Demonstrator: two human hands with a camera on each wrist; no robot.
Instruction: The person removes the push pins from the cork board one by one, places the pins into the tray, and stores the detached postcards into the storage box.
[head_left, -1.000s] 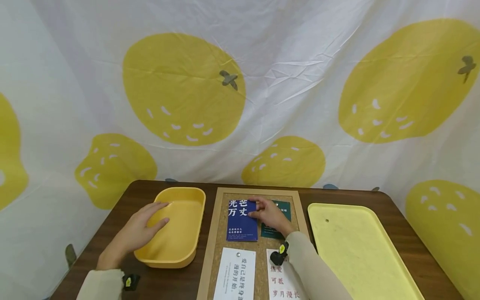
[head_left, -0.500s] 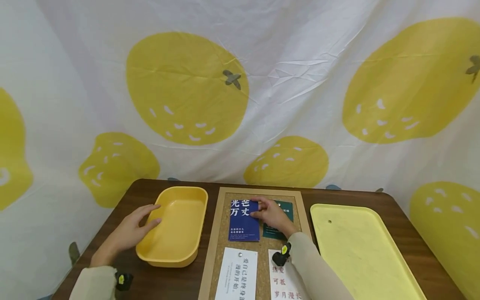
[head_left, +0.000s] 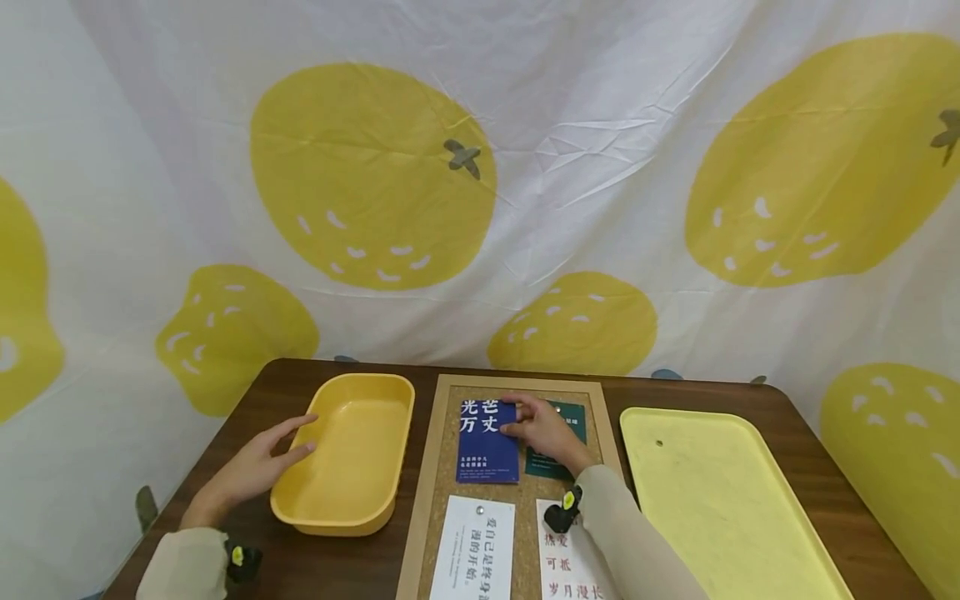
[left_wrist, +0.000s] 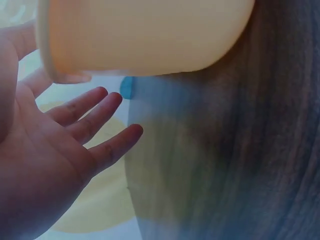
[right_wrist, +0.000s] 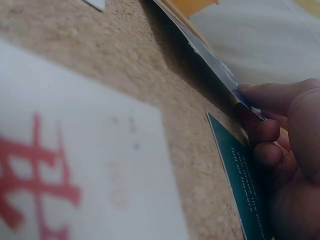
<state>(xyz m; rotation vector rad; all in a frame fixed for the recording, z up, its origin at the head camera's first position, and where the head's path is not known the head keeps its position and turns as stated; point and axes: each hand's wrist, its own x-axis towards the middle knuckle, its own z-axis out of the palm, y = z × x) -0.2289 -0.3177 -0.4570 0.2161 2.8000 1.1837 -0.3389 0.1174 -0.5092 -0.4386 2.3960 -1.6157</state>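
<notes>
Near the left rim of a yellow plastic basin (head_left: 352,450) is my left hand (head_left: 251,468), its fingers spread and loosely straight. In the left wrist view two fingers reach behind the basin rim (left_wrist: 44,40); whether they touch it I cannot tell. My right hand (head_left: 546,429) pinches the right edge of a blue card (head_left: 483,454) with white characters, over a wood-framed cork board (head_left: 525,492). The right wrist view shows this card (right_wrist: 205,57) tilted up from the cork. Partly under the right hand lies a dark green card (head_left: 576,422).
Lower on the board are a white card (head_left: 468,550) with a pin at its top and a white card with red characters (head_left: 558,567), partly covered by the right forearm. A pale yellow tray (head_left: 720,500) stands to the right on the brown table (head_left: 247,433). Behind hangs a fruit-print cloth (head_left: 570,208).
My left hand has drawn back slightly leftward, toward the outside of the basin. The right hand keeps its pinch on the blue card with hardly any movement.
</notes>
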